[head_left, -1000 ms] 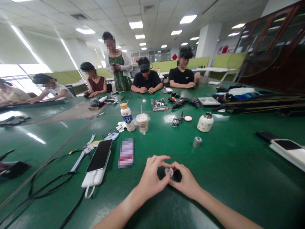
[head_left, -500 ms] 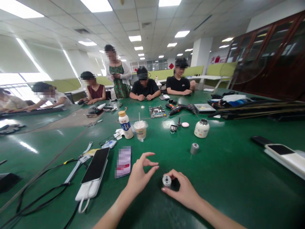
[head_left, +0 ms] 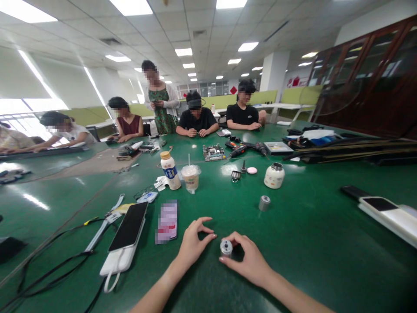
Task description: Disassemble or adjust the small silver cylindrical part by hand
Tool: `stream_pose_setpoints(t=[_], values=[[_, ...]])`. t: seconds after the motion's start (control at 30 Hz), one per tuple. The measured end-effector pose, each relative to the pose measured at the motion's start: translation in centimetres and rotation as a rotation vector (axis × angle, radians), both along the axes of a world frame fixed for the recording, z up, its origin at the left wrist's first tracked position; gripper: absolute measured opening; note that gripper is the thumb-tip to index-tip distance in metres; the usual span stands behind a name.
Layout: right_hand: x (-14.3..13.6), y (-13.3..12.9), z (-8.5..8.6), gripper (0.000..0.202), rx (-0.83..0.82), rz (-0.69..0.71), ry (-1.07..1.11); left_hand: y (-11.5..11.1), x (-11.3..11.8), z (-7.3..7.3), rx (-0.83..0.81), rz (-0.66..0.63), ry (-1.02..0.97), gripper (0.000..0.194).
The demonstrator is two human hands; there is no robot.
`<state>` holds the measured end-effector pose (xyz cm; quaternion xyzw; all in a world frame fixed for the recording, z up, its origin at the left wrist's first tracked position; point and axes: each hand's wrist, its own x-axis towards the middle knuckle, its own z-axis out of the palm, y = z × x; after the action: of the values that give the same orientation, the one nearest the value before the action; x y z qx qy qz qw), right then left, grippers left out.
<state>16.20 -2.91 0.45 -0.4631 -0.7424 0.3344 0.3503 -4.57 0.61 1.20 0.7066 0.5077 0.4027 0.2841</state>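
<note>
My right hand (head_left: pixel 249 257) curls its thumb and fingers around a small silver motor (head_left: pixel 226 248), a metal cylinder whose top face has a dark centre. The motor stands upright at the table, close to me. To its left, my left hand (head_left: pixel 194 241) hovers with fingers and thumb apart, holding nothing; its fingertips point toward the motor without touching it. A second silver cylinder (head_left: pixel 264 203) of similar look stands farther off to the right. Left of my left hand lies a phone with a lilac screen (head_left: pixel 167 221).
On the green table (head_left: pixel 309 243) are a black-screened phone (head_left: pixel 129 226) on a white power bank, a bottle (head_left: pixel 170 171), a drink cup (head_left: pixel 190 178) with a straw, and a white jar (head_left: pixel 274 175). Farther back lie a circuit board (head_left: pixel 214 152) and power drills (head_left: pixel 249 148). Several people sit or stand opposite.
My left hand has dropped slightly toward the table, its fingers lower and a little closer together. My right hand keeps its hold on the motor. The view has shifted slightly.
</note>
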Motion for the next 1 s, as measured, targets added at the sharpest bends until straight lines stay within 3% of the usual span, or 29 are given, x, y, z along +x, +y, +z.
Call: stream_pose_setpoints(t=[0.1,0.27,0.67,0.83,1.0], values=[[0.0,0.0,0.0,0.025,-0.001,0.005,-0.002,-0.6,0.7,1.6,0.013,0.011,-0.056,0.036],[-0.1,0.1,-0.1,0.023,0.009,0.008,-0.001,-2.5,2.1,3.9,0.0,-0.14,-0.129,0.04],[-0.2,0.1,-0.1,0.023,-0.014,0.006,0.028,-3.5,2.5,4.0,0.007,-0.17,0.01,0.037],[-0.3,0.3,-0.5,0.024,0.009,-0.007,0.03,-3.9,2.3,4.2,0.081,-0.244,0.077,0.049],[-0.3,0.3,-0.3,0.02,0.003,0.007,0.032,-3.4,2.5,3.4,0.119,-0.135,0.09,0.057]])
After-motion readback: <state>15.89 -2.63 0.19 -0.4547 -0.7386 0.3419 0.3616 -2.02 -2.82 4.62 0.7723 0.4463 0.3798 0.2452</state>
